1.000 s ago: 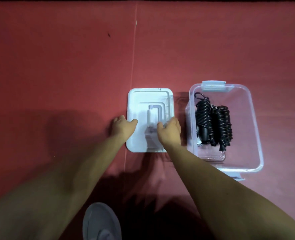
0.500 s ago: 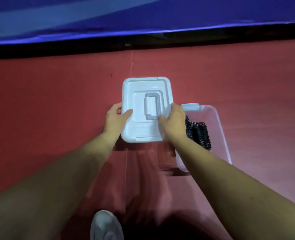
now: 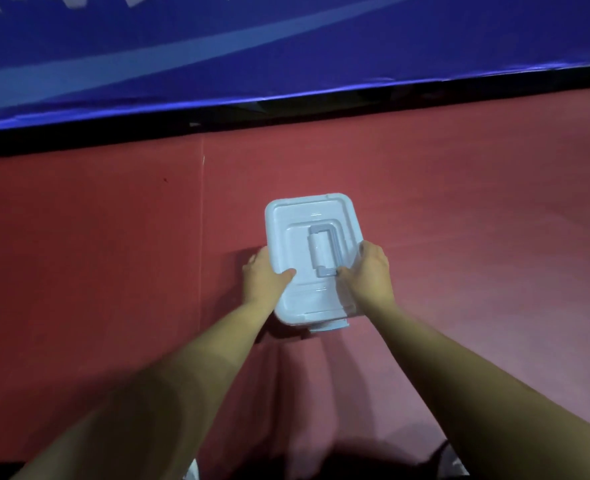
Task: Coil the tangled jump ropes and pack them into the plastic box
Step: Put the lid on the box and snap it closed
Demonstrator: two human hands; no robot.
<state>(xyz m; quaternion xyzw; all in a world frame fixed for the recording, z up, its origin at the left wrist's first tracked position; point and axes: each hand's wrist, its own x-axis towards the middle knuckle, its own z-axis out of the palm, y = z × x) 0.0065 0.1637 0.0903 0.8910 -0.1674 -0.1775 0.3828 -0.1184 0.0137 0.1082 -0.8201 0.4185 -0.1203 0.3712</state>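
Red floor mat (image 3: 459, 237), one seam (image 3: 202, 237) running away from the viewer; black strip (image 3: 321, 105) and blue banner (image 3: 286, 46) along its far edge.

Item: plastic box (image 3: 352, 309), on the mat right of the seam, between the two hands. It is almost wholly covered by its lid (image 3: 286, 230); only a sliver of clear wall shows at the near right corner.

Orientation: long axis runs from the person toward the banner, the far end leaning slightly left. The short end with the latch tab (image 3: 328, 328) faces the person. The carry handle (image 3: 324, 251) lies flat along the long axis, right of centre.

Contents: jump ropes not visible under the lid, so count and coiling cannot be confirmed.

Grip: left hand (image 3: 264, 277) holds the lid's left edge, thumb on top, fingers wrapped over the side. Right hand (image 3: 369, 271) holds the right edge likewise, thumb beside the handle.

Progress, as judged: packing appears finished, since the lid is going on. Whether the lid is fully seated cannot be told. Left to do: press it down and snap the latches.
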